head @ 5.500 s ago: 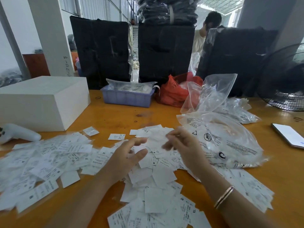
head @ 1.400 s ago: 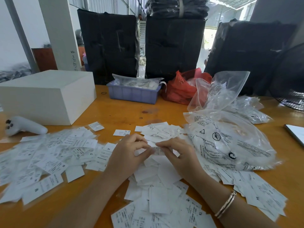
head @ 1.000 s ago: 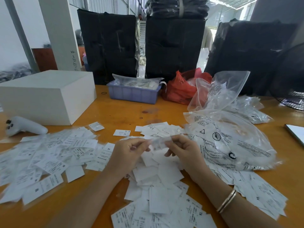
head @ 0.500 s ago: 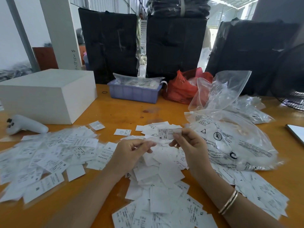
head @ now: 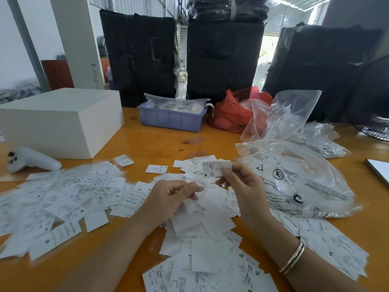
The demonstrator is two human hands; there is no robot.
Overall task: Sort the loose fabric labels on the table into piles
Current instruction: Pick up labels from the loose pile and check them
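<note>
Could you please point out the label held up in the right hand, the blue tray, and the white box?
Held label (head: 216, 168), head view, on its printed face.
Blue tray (head: 171, 121), head view, on its front wall.
White box (head: 61, 102), head view, on its top face.

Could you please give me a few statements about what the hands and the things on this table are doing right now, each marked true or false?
1. The right hand pinches a label printed with an M. True.
2. The white box stands at the right side of the table. False: it stands at the left, behind the left heap of labels.
3. The blue tray sits beside a red bag. True.
4. The left hand rests flat on the white box. False: it hovers over the middle heap of labels, fingers curled.
5. The bracelet is on the left wrist. False: it is on the right wrist.
</note>
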